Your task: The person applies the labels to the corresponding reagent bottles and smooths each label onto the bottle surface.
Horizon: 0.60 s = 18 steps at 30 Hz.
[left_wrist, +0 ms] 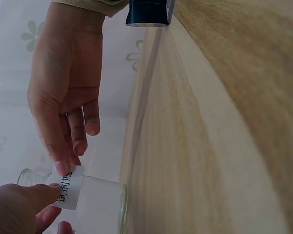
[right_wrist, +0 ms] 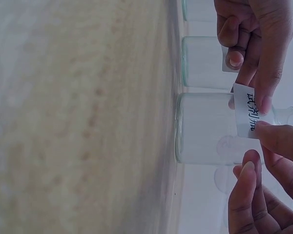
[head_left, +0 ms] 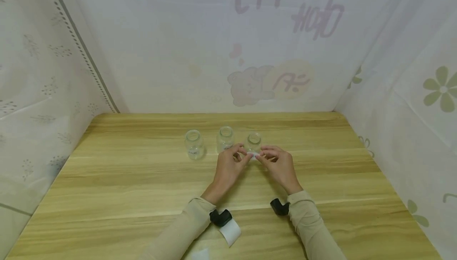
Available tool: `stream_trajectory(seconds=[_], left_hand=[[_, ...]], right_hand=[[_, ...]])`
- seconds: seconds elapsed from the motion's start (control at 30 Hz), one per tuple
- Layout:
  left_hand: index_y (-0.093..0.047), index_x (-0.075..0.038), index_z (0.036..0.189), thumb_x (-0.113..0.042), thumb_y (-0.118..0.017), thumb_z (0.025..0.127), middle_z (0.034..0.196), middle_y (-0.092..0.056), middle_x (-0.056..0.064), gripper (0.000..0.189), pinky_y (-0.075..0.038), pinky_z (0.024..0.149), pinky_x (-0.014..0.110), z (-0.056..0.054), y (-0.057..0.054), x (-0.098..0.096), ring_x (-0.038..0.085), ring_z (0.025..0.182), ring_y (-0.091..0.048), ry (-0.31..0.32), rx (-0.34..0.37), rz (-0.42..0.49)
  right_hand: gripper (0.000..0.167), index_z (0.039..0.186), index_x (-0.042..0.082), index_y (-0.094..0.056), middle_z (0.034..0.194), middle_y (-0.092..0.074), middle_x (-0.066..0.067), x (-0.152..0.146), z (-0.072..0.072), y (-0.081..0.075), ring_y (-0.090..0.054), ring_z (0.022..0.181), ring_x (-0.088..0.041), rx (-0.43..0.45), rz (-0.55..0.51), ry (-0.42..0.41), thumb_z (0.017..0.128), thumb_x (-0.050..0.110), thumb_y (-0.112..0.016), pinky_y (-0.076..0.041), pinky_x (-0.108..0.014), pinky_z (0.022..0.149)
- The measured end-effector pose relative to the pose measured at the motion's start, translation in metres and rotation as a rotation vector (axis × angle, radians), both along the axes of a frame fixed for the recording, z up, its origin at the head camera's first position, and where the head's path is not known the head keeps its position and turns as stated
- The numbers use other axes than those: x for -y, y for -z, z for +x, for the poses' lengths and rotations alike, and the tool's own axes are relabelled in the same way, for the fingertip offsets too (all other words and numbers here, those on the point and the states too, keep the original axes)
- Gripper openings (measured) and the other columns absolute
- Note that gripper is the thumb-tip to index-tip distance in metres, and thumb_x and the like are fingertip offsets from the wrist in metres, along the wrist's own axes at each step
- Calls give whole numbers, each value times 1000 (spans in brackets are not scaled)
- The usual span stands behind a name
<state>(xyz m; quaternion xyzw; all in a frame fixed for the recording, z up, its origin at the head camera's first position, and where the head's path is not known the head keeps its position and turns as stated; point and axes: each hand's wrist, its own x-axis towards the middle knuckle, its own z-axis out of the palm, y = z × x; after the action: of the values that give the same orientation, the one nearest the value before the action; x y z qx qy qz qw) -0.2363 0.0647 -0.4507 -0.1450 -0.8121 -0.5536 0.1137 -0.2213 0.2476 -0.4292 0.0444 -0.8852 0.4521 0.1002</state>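
Observation:
A small white label (head_left: 254,155) with handwritten Chinese characters lies across the front of the right-hand clear glass jar (head_left: 254,140). My left hand (head_left: 230,164) pinches one end of this label, its thumb on the written face. My right hand (head_left: 280,166) pinches the other end, the two thumbs close together. In the right wrist view the label (right_wrist: 245,109) sits against the upright jar's (right_wrist: 205,127) upper body; whether it is stuck fast, I cannot tell. Fingers of both hands reach round the jar's sides, partly hidden.
Left of the hands stand two more open glass jars, the middle one (head_left: 225,135) and the leftmost one (head_left: 194,147), both bearing written labels. A white paper strip (head_left: 231,234) lies by my left wrist, another white piece (head_left: 200,254) at the front edge. Patterned cloth (head_left: 171,53) encloses the wooden table (head_left: 125,188).

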Motion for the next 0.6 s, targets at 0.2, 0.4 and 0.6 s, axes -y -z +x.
stream_trajectory(seconds=[0.2, 0.4, 0.6], left_hand=[[-72, -6, 84, -15, -82, 91, 122, -72, 22, 16, -48, 57, 21, 0, 0, -1, 7, 63, -59, -2, 16, 9], [-71, -5, 86, -16, -82, 91, 121, -72, 20, 16, -50, 58, 21, 1, 0, 0, 9, 65, -61, -2, 22, 13], [-70, -6, 88, -19, -83, 91, 117, -74, 15, 18, -50, 59, 21, 3, -1, 1, 10, 67, -62, -6, 27, 22]], right_hand=[[12, 90, 6, -80, 120, -74, -10, 0, 1, -1, -72, 90, -25, 10, 6, 2, 90, 17, -83, -59, -37, 77], [14, 90, 7, -80, 120, -74, -9, 0, 1, 0, -72, 89, -24, 13, 6, 8, 90, 21, -83, -59, -38, 78], [15, 91, 7, -80, 119, -74, -9, -1, 0, 0, -71, 88, -23, 12, 6, 22, 91, 22, -83, -58, -36, 77]])
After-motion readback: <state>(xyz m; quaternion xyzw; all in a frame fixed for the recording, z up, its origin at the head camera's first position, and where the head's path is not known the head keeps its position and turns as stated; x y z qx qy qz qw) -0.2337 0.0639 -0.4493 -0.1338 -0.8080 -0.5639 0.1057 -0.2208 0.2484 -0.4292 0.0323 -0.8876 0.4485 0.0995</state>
